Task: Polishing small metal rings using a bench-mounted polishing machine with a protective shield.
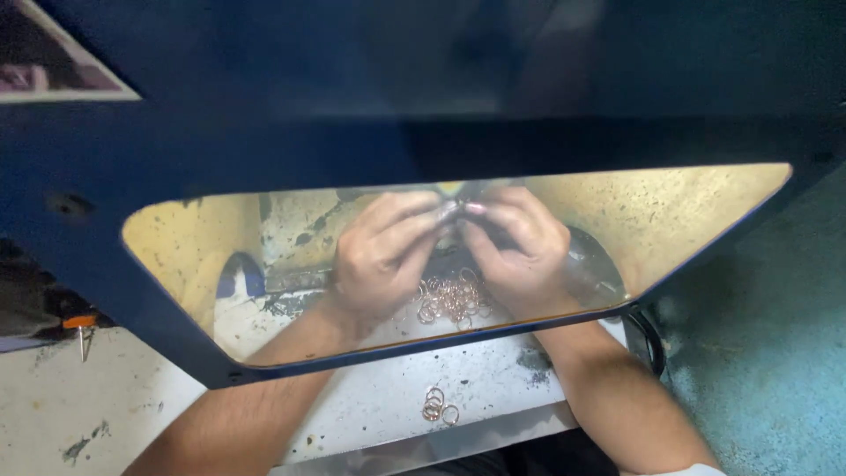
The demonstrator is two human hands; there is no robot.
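Note:
Both my hands reach under a dark blue machine hood and show through its clear window [670, 211]. My left hand [381, 251] and my right hand [520, 245] meet fingertip to fingertip around a small metal piece [452, 210], too small to make out. Below the hands lies a pile of copper-coloured rings [454, 298] on the white work surface [370, 405]. A few more rings [438, 407] lie nearer to me, outside the window.
The blue hood [352, 70] fills the top of the view. A black cable [650, 339] hangs at the right beside a teal wall. An orange-handled tool [79, 324] sits at the left edge. The surface is stained and chipped.

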